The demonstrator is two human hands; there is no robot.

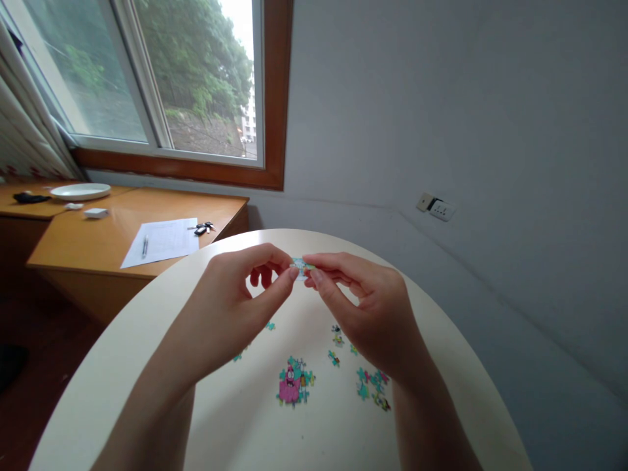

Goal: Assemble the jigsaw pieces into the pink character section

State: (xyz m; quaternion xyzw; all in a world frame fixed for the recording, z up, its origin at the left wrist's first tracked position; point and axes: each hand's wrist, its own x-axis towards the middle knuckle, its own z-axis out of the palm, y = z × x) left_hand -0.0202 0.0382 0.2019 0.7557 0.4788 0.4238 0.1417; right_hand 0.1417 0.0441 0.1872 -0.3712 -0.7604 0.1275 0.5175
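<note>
Above a round cream table, my left hand and my right hand meet fingertip to fingertip. Both pinch a small teal puzzle piece between thumb and forefinger. Below the hands, a joined patch of puzzle with a pink figure lies on the table. To its right lies a smaller teal cluster. Several loose pieces are scattered between them.
A wooden desk stands at the left under a window. It carries a sheet of paper with a pen, keys, a white plate and a small white box. A wall socket sits at the right.
</note>
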